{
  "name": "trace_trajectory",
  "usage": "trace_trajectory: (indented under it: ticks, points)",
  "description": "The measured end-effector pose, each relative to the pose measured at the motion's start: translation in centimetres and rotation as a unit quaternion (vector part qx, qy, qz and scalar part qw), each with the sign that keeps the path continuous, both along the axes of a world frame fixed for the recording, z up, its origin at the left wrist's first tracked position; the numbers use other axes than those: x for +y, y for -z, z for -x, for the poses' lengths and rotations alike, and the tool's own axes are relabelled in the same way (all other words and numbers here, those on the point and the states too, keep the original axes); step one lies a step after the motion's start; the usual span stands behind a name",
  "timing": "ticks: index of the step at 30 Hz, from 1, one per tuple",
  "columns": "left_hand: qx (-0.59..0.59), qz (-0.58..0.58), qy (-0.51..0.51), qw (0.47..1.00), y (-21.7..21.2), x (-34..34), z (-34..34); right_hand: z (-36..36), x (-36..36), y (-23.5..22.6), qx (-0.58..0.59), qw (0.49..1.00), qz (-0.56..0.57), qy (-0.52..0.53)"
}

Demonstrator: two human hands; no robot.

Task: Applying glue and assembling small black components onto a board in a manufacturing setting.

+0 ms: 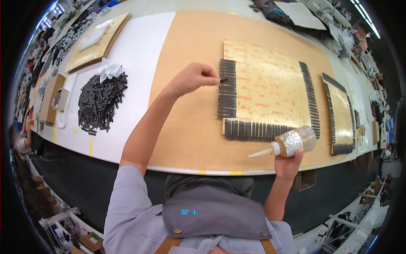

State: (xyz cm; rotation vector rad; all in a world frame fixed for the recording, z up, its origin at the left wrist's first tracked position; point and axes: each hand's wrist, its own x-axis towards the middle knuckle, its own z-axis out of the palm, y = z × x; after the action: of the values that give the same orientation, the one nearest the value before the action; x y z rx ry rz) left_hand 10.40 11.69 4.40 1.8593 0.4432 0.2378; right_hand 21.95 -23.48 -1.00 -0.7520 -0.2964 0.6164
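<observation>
Glue bottle (292, 143) sat gripped in the right hand (288, 163) near the table (186, 139) edge; left hand (192, 78) pinched a dark strip (223, 80) over the yellow sheet (266, 95), looked like placing step, needing careful lining-up next.

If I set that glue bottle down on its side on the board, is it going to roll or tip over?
Likely to roll: the glue bottle has a round body, held sideways in the right hand. Its long tapered nozzle would probably make it curve rather than roll straight. It looks like light plastic, so a nudge could shift it.
</observation>
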Motion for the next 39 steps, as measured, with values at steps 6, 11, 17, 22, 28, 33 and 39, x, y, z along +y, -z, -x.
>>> trace_trajectory:
  ticks: [6, 11, 17, 22, 28, 33, 39]
  points:
    - [0.133, -0.142, 0.085, 0.977, 2.3, 8.2, -10.6, -0.2, -1.2, -0.2, -0.007, 1.000, -0.016, 0.022]
    - [0.152, -0.185, 0.115, 0.964, 3.8, 10.0, -14.9, -1.1, -1.6, 0.6, 0.001, 0.999, 0.007, 0.045]
    - [0.176, -0.213, 0.122, 0.953, 5.2, 10.5, -16.7, -1.9, -1.2, 0.6, -0.028, 0.999, 0.013, 0.024]
    - [0.180, -0.207, 0.130, 0.953, 5.8, 10.6, -17.2, -1.9, -1.3, 1.1, -0.026, 0.999, 0.019, 0.028]
    - [0.103, -0.233, 0.093, 0.963, 6.0, 12.1, -13.2, -1.8, -0.1, 1.3, -0.013, 0.999, 0.003, -0.036]
    - [0.001, -0.202, -0.014, 0.979, 0.5, 5.6, -6.1, -2.0, -2.3, 1.3, -0.044, 0.999, -0.007, -0.018]
    - [0.233, -0.324, -0.230, 0.888, 2.1, 12.8, 14.7, -1.7, 0.7, 0.7, -0.036, 0.997, -0.017, -0.071]
